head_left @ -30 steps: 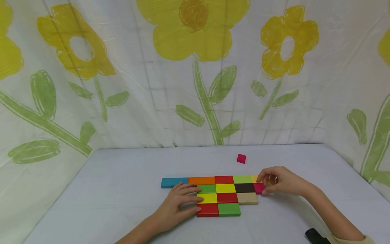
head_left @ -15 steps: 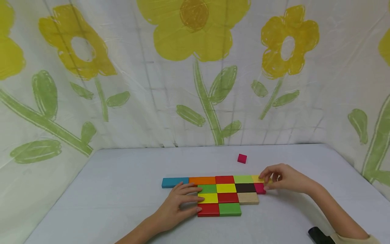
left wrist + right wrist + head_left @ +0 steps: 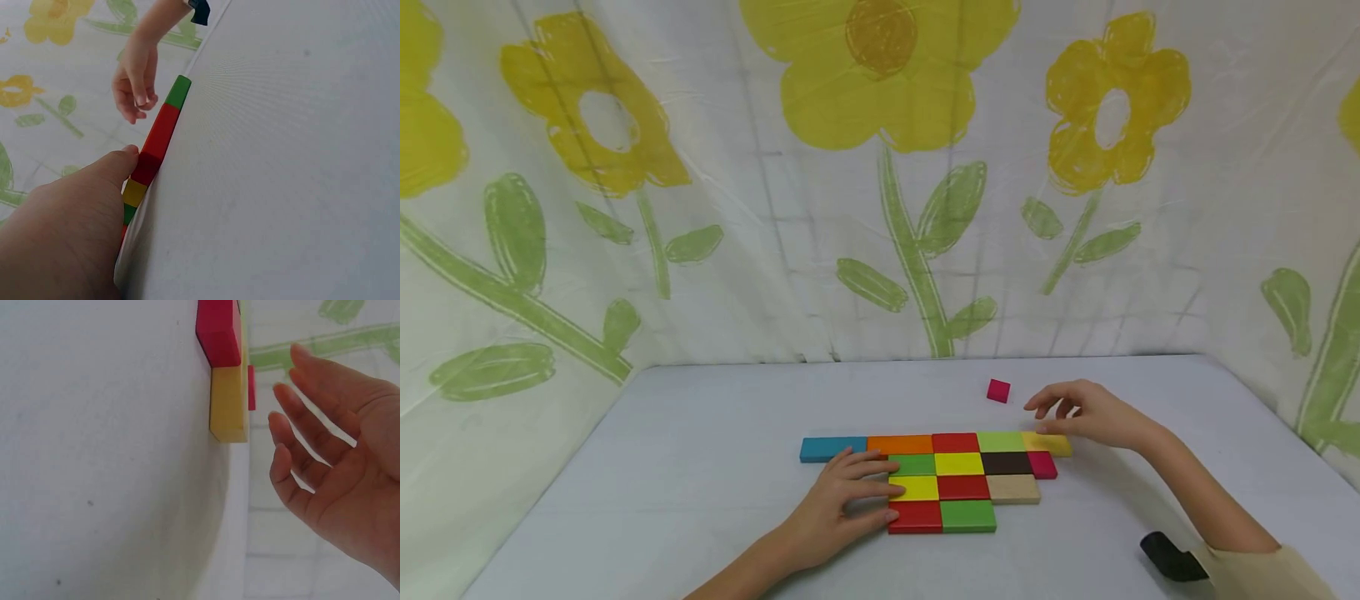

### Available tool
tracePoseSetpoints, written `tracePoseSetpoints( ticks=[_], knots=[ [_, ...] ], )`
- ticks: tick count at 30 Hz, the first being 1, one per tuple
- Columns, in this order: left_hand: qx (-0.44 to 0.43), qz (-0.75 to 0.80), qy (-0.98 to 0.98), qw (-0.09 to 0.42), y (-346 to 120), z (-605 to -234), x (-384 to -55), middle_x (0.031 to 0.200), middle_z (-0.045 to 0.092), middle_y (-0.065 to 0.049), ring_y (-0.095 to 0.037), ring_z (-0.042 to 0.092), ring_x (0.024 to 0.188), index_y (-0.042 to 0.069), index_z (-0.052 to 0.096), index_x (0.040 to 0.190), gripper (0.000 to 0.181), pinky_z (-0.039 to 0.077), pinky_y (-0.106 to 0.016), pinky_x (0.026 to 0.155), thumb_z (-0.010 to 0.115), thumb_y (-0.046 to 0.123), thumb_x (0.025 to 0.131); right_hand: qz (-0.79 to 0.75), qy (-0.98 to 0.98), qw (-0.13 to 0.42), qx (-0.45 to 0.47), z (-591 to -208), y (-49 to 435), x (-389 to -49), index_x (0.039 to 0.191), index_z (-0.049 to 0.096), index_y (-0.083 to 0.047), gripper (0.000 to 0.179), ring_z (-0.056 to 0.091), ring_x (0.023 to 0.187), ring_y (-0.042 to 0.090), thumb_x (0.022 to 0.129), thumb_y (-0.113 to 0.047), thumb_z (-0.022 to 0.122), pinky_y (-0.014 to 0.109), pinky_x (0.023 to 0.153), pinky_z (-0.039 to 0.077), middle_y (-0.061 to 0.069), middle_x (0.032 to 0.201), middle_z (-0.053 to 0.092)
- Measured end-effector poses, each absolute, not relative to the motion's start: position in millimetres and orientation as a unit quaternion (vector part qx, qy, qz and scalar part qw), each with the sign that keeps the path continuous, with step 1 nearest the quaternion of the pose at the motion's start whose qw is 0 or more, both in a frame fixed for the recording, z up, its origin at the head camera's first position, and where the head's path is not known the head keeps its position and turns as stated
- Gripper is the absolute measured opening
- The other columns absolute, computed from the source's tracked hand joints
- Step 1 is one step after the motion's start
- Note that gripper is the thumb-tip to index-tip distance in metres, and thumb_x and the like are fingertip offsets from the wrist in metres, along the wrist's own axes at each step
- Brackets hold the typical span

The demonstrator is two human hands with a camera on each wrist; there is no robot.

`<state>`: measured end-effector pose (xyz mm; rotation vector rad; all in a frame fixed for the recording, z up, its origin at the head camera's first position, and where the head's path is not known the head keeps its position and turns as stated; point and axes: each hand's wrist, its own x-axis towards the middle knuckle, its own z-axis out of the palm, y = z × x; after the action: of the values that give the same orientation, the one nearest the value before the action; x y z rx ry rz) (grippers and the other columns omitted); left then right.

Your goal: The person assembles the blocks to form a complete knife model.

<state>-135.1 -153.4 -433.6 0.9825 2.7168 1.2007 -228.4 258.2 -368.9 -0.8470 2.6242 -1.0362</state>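
Observation:
Rows of flat coloured blocks lie edge to edge on the white table. My left hand (image 3: 831, 510) rests with spread fingers along their left side, fingertips on the green block (image 3: 913, 465), the yellow block (image 3: 917, 488) and the front red block (image 3: 916, 517). Above the far right end hovers my right hand (image 3: 1093, 414), fingers loosely bent and nothing between them. Below it lie the pale yellow block (image 3: 1051, 444) and a small crimson block (image 3: 1042, 465). A loose crimson cube (image 3: 998, 391) sits behind the rows, left of the right fingertips.
The back row also has a blue block (image 3: 833, 450) and an orange block (image 3: 899, 445). A wooden block (image 3: 1012, 489) ends the third row. A flower-printed curtain (image 3: 760, 275) hangs behind the white table (image 3: 662, 467).
My right hand has let go at the right end and moved up and back toward the loose cube, uncovering the pale yellow block. The left hand has stayed put.

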Motion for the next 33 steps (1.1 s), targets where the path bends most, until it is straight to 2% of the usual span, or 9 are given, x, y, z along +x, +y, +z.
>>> tracePoseSetpoints(
  ticks=[6, 13, 20, 26, 33],
  knots=[
    [0.315, 0.384, 0.868, 0.006, -153.7, -434.2, -135.4, 0.146, 0.063, 0.012, -0.028, 0.047, 0.147, 0.032, 0.077, 0.128, 0.031, 0.019, -0.073, 0.123, 0.072, 0.044, 0.100, -0.349, 0.886, 0.088, -0.292, -366.3, 251.7, -242.9, 0.124, 0.072, 0.002, 0.034, 0.065, 0.091, 0.014, 0.097, -0.016, 0.077, 0.025, 0.079, 0.058, 0.014, 0.113, 0.074],
    [0.316, 0.384, 0.868, 0.004, -154.2, -434.6, -135.9, 0.146, 0.063, 0.011, -0.028, 0.047, 0.147, 0.031, 0.078, 0.127, 0.030, 0.019, -0.073, 0.123, 0.072, 0.044, 0.100, -0.345, 0.898, 0.099, -0.255, -365.7, 242.6, -258.1, 0.126, 0.072, 0.000, 0.036, 0.064, 0.097, 0.019, 0.097, -0.020, 0.077, 0.030, 0.080, 0.057, 0.019, 0.125, 0.072],
    [0.319, 0.387, 0.865, 0.001, -154.4, -435.4, -135.8, 0.146, 0.063, 0.011, -0.028, 0.047, 0.147, 0.031, 0.078, 0.127, 0.029, 0.019, -0.074, 0.122, 0.072, 0.042, 0.100, -0.340, 0.899, 0.104, -0.257, -371.4, 237.5, -276.4, 0.128, 0.071, 0.001, 0.034, 0.066, 0.100, 0.024, 0.099, -0.016, 0.074, 0.032, 0.086, 0.057, 0.022, 0.130, 0.070],
    [0.323, 0.386, 0.864, -0.008, -154.0, -436.4, -135.4, 0.146, 0.063, 0.011, -0.028, 0.048, 0.147, 0.031, 0.078, 0.126, 0.028, 0.019, -0.074, 0.122, 0.072, 0.041, 0.101, -0.346, 0.888, 0.104, -0.284, -372.1, 232.6, -282.9, 0.126, 0.069, 0.007, 0.033, 0.066, 0.107, 0.032, 0.098, -0.010, 0.073, 0.031, 0.089, 0.057, 0.024, 0.124, 0.071],
    [0.323, 0.384, 0.865, -0.007, -154.1, -436.6, -135.6, 0.146, 0.063, 0.012, -0.028, 0.047, 0.147, 0.031, 0.078, 0.126, 0.028, 0.019, -0.074, 0.122, 0.071, 0.042, 0.101, -0.351, 0.884, 0.115, -0.285, -376.3, 224.2, -287.5, 0.124, 0.070, 0.008, 0.037, 0.065, 0.094, 0.023, 0.093, -0.010, 0.079, 0.031, 0.079, 0.056, 0.017, 0.109, 0.075]
  ],
)
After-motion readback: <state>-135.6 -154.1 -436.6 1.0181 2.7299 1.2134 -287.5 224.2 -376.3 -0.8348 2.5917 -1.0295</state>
